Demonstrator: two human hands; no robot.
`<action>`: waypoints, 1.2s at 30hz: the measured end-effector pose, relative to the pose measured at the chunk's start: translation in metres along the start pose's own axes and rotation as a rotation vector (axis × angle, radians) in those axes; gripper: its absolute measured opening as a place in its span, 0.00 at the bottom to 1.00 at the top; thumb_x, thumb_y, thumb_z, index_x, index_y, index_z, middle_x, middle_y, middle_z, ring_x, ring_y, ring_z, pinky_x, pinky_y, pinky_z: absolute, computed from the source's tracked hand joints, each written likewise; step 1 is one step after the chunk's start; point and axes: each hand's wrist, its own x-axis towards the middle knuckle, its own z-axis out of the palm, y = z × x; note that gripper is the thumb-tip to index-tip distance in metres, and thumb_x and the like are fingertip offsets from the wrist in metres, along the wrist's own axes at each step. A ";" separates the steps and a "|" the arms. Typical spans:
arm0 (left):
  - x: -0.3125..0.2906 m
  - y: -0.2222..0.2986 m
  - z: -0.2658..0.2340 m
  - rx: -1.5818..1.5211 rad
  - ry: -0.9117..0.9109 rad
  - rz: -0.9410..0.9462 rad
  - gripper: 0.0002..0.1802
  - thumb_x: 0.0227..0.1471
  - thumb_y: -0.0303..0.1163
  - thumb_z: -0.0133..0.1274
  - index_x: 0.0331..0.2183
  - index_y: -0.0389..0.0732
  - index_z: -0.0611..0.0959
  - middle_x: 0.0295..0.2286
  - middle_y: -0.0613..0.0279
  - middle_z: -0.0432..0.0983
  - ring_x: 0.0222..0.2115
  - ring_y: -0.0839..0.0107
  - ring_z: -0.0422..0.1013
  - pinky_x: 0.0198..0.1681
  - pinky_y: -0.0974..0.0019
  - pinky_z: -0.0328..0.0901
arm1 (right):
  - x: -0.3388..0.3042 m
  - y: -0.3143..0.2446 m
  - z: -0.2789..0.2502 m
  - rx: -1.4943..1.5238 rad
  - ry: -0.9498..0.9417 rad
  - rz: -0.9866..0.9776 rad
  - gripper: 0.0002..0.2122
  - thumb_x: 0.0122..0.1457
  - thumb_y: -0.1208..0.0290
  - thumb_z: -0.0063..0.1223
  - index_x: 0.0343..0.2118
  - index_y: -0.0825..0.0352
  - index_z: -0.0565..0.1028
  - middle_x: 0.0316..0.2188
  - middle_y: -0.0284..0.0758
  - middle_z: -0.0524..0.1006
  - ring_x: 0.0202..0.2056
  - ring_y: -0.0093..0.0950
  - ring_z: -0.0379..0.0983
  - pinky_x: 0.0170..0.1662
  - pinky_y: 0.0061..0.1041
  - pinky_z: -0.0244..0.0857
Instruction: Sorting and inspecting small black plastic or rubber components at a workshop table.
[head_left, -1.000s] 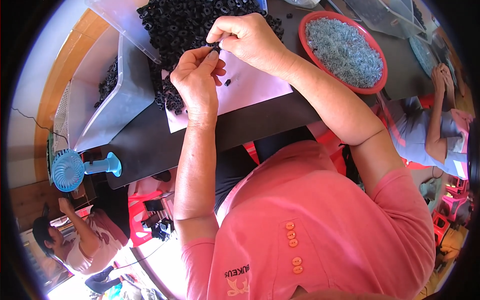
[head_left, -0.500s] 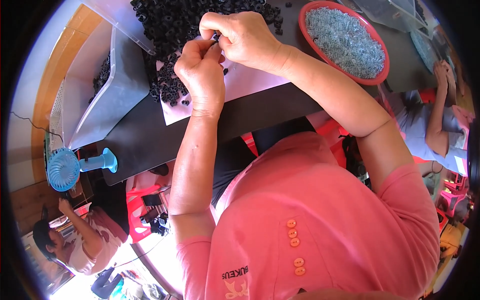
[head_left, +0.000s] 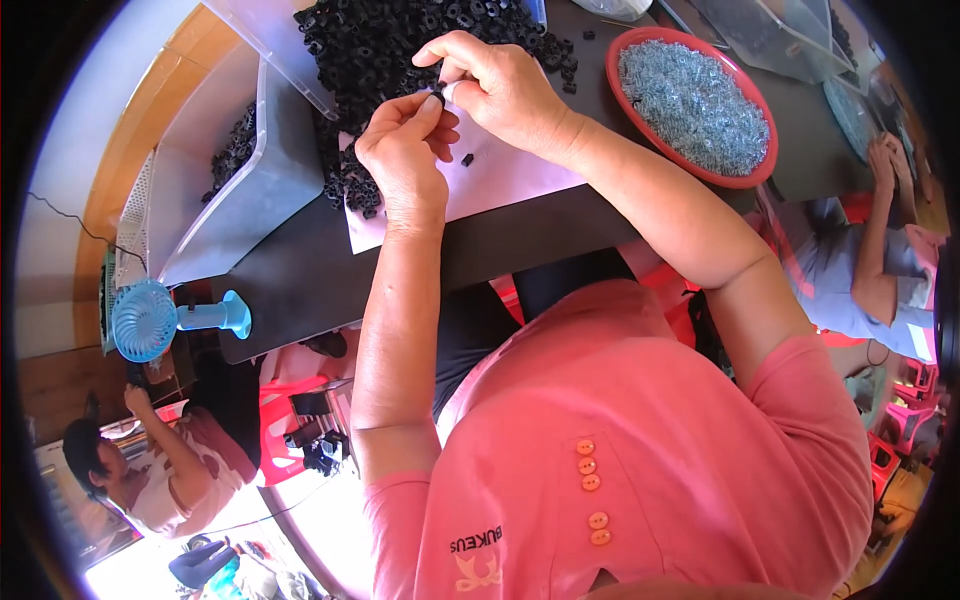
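Above a pale sheet [head_left: 520, 178] on the dark table, my two hands meet at the fingertips. My left hand [head_left: 408, 150] is closed, pinching a small black plastic part [head_left: 437, 97] between thumb and forefinger. Right beside it, my right hand [head_left: 508, 92] has thumb and fingers pressed together at that part; whatever lies between those fingertips is too small to make out. Behind and around my left hand spreads a heap of similar black parts [head_left: 385, 45]. One loose black part [head_left: 467, 159] lies on the sheet below my hands.
A red bowl [head_left: 612, 80] of small clear bluish pieces stands to the right. On the left is a translucent bin [head_left: 285, 140] with black parts inside. A blue fan [head_left: 145, 320] sits at the table's left edge. Co-workers sit at far left [head_left: 170, 465] and far right [head_left: 870, 240].
The table and its things sit slightly lower and further right in view. My hands remain together, with the fingertips slightly more opened out and the black part now more visible.
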 end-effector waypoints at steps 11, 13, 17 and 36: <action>0.008 -0.002 -0.004 -0.181 -0.006 -0.050 0.07 0.52 0.22 0.54 0.32 0.26 0.79 0.24 0.54 0.77 0.18 0.69 0.71 0.19 0.70 0.64 | -0.001 0.000 -0.001 -0.206 -0.094 -0.019 0.12 0.43 0.70 0.61 0.32 0.64 0.75 0.32 0.36 0.77 0.33 0.36 0.76 0.37 0.34 0.69; 0.008 -0.002 0.000 -0.157 0.001 -0.037 0.07 0.52 0.22 0.54 0.32 0.26 0.79 0.23 0.54 0.77 0.18 0.70 0.71 0.19 0.71 0.64 | 0.000 0.007 0.000 -0.386 -0.017 -0.222 0.11 0.43 0.68 0.62 0.29 0.65 0.74 0.28 0.35 0.75 0.31 0.34 0.75 0.35 0.33 0.67; 0.004 -0.001 -0.004 -0.049 -0.028 0.007 0.06 0.52 0.22 0.54 0.27 0.27 0.80 0.19 0.57 0.76 0.16 0.73 0.69 0.15 0.73 0.59 | -0.001 0.003 0.002 -0.376 -0.029 -0.302 0.10 0.42 0.68 0.62 0.24 0.65 0.73 0.25 0.35 0.73 0.29 0.35 0.74 0.33 0.33 0.66; 0.048 0.153 -0.084 0.624 0.351 0.707 0.07 0.43 0.25 0.64 0.29 0.34 0.84 0.23 0.59 0.79 0.20 0.74 0.71 0.20 0.73 0.64 | 0.025 -0.010 -0.030 0.281 0.191 0.112 0.09 0.51 0.76 0.58 0.35 0.70 0.75 0.23 0.35 0.77 0.27 0.22 0.75 0.31 0.22 0.67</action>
